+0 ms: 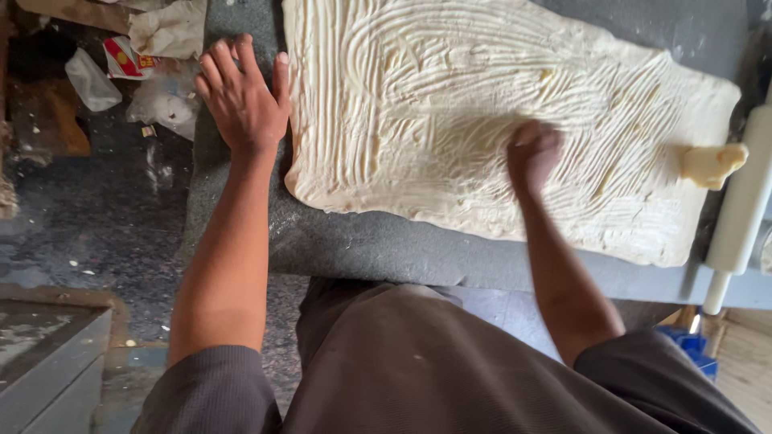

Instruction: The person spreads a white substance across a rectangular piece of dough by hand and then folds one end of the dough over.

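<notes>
A broad sheet of pale dough point(450, 104), coated with a creamy spread raked into curving finger grooves, lay across most of the dark grey surface point(378, 249), reaching from near its left edge almost to its right edge. The right hand point(532, 153) pressed down on the coated sheet near the middle of the dough's near side; it was blurred, and whether its grip was apart or together could not be told. The left hand point(244, 96) lay flat on the bare surface just beside the dough's left edge, its fingers spread apart and holding nothing, the thumb touching or nearly touching the dough. A yellowish lump of the spread point(712, 163) sat at the dough's right edge. Just beyond it, along the right edge of the surface, rested a white rolling pin point(744, 201) with its handle pointing toward the person. On the floor past the left edge lay crumpled plastic bags and paper point(157, 72).
</notes>
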